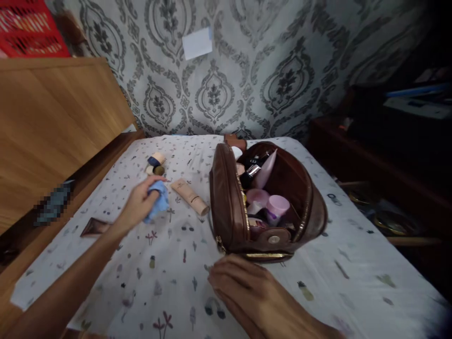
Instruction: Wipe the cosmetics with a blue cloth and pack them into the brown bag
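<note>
My left hand (139, 203) is closed around a light blue cloth (157, 200) and rests on the white patterned sheet (176, 263). Just right of it lies a beige tube (189, 196). My right hand (247, 289) lies on the sheet with its fingers bent and together, just below the front of an open brown leather toiletry bag (228, 202); nothing shows in it. The bag holds several cosmetics, among them a pink-lidded jar (278, 206) and a pale pink tube (267, 169).
Two small round containers (156, 164) sit on the sheet behind my left hand. A dark flat packet (94, 227) lies near my left wrist. A wooden headboard (52, 122) stands at the left, a patterned wall behind, dark furniture (381, 155) at the right.
</note>
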{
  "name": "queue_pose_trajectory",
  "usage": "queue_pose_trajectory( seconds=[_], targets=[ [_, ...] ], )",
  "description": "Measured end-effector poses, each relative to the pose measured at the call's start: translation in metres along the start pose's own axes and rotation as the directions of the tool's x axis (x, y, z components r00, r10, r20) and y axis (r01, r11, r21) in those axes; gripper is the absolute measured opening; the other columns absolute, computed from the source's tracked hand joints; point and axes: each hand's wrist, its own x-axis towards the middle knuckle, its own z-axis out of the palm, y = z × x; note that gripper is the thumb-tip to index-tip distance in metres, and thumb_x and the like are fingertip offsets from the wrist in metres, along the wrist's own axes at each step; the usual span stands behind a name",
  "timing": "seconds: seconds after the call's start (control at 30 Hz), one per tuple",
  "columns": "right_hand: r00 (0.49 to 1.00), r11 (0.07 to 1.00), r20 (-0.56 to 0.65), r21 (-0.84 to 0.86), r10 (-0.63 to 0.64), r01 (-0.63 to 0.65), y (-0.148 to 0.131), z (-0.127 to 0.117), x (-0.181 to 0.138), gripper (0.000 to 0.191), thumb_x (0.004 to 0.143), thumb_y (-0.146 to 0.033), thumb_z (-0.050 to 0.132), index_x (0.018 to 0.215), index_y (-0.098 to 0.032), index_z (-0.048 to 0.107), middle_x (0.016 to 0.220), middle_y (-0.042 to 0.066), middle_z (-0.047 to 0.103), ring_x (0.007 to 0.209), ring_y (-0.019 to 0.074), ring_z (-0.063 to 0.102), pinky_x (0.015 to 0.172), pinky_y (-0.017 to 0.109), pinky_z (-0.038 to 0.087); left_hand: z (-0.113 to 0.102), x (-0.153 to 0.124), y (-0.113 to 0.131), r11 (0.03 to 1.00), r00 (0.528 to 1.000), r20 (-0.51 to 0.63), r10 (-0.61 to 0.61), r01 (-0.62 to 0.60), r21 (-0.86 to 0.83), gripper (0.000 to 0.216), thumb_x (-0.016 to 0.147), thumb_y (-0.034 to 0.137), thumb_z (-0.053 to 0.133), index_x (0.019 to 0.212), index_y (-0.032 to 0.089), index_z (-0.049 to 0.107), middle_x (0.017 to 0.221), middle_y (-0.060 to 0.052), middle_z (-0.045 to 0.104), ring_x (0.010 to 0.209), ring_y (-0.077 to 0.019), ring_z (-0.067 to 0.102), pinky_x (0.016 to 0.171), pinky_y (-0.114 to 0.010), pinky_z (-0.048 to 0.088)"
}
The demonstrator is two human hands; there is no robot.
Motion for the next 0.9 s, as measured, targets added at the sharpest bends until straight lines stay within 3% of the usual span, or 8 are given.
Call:
queue_pose_trajectory(
  seconds=[0.07,0.13,0.2,0.3,0.47,0.6,0.73,0.9],
  targets=[
    [0.998,1.000,-0.058,-0.012,-0.006,0.005,0.002,0.018,0.009,0.025,0.093,-0.004,0.051,0.105,-0.017,0.068,0.112,0.009,0.073,0.109,0.0208,0.070,0.093,0.033,0.063,0.022,-0.002,-0.004,0.985,0.986,0.083,0.146,-0.153,0.082,0.041,0.087,0.023,0.044,0.123,0.017,0.064,0.094,-0.005,0.073,0.086,-0.0227,0.069,0.079,-0.034,0.056],
    [0.996,0.996,-0.087,-0.081,0.014,-0.021,0.006,0.035,0.015,0.030,0.093,-0.008,0.054,0.119,-0.016,0.066,0.133,0.015,0.066,0.125,0.0251,0.065,0.101,0.038,0.060,0.041,0.000,-0.005,0.935,0.940,0.129,0.316,-0.332,0.126,0.042,0.090,0.018,0.042,0.127,0.016,0.063,0.122,-0.010,0.070,0.116,-0.0263,0.065,0.103,-0.040,0.051],
    [0.994,0.986,-0.087,-0.147,0.062,-0.074,0.010,0.050,0.021,0.035,0.094,-0.012,0.053,0.128,-0.014,0.063,0.145,0.020,0.057,0.132,0.0296,0.060,0.103,0.042,0.059,0.057,0.005,-0.007,0.885,0.897,0.197,0.397,-0.430,0.177,0.043,0.092,0.015,0.040,0.129,0.017,0.061,0.132,-0.012,0.066,0.125,-0.0265,0.060,0.110,-0.042,0.047],
    [0.985,0.968,-0.125,-0.203,0.123,-0.146,0.016,0.072,0.030,0.038,0.094,-0.012,0.051,0.131,-0.009,0.061,0.153,0.029,0.045,0.140,0.0370,0.051,0.106,0.049,0.056,0.069,0.011,-0.014,0.843,0.863,0.285,0.418,-0.485,0.233,0.040,0.094,0.012,0.040,0.126,0.017,0.063,0.130,-0.013,0.067,0.124,-0.0266,0.060,0.108,-0.043,0.049],
    [0.973,0.957,-0.134,-0.195,0.190,-0.214,0.024,0.093,0.044,0.042,0.089,-0.012,0.059,0.132,-0.009,0.061,0.156,0.029,0.041,0.144,0.0416,0.045,0.110,0.057,0.051,0.052,0.023,-0.040,0.871,0.940,0.218,0.261,-0.327,0.366,0.045,0.090,0.005,0.041,0.127,0.020,0.062,0.137,-0.008,0.064,0.131,-0.0220,0.056,0.110,-0.034,0.048],
    [0.968,0.955,-0.186,-0.212,0.170,-0.208,0.029,0.102,0.048,0.036,0.089,-0.008,0.056,0.124,-0.009,0.064,0.151,0.030,0.045,0.142,0.0414,0.047,0.108,0.057,0.052,0.020,0.055,-0.066,0.874,0.994,0.062,0.088,-0.107,0.475,0.046,0.093,0.007,0.038,0.135,0.017,0.055,0.139,-0.014,0.061,0.127,-0.0277,0.059,0.107,-0.040,0.048],
    [0.957,0.962,-0.278,-0.228,0.087,-0.153,0.037,0.113,0.042,0.031,0.092,-0.007,0.050,0.117,-0.015,0.065,0.147,0.023,0.051,0.139,0.0348,0.052,0.105,0.053,0.056,0.009,0.091,-0.085,0.825,0.996,-0.031,-0.088,0.090,0.557,0.038,0.099,0.026,0.044,0.133,0.011,0.055,0.127,-0.021,0.063,0.119,-0.0354,0.063,0.096,-0.045,0.052],
    [0.953,0.975,-0.296,-0.188,0.059,-0.119,0.042,0.115,0.038,0.027,0.091,-0.004,0.048,0.107,-0.015,0.066,0.140,0.021,0.056,0.133,0.0331,0.057,0.101,0.051,0.059,0.021,0.106,-0.092,0.775,0.985,-0.057,-0.163,0.164,0.611,0.043,0.097,0.035,0.050,0.136,0.017,0.052,0.128,-0.019,0.061,0.115,-0.0385,0.065,0.089,-0.048,0.054]
  ],
)
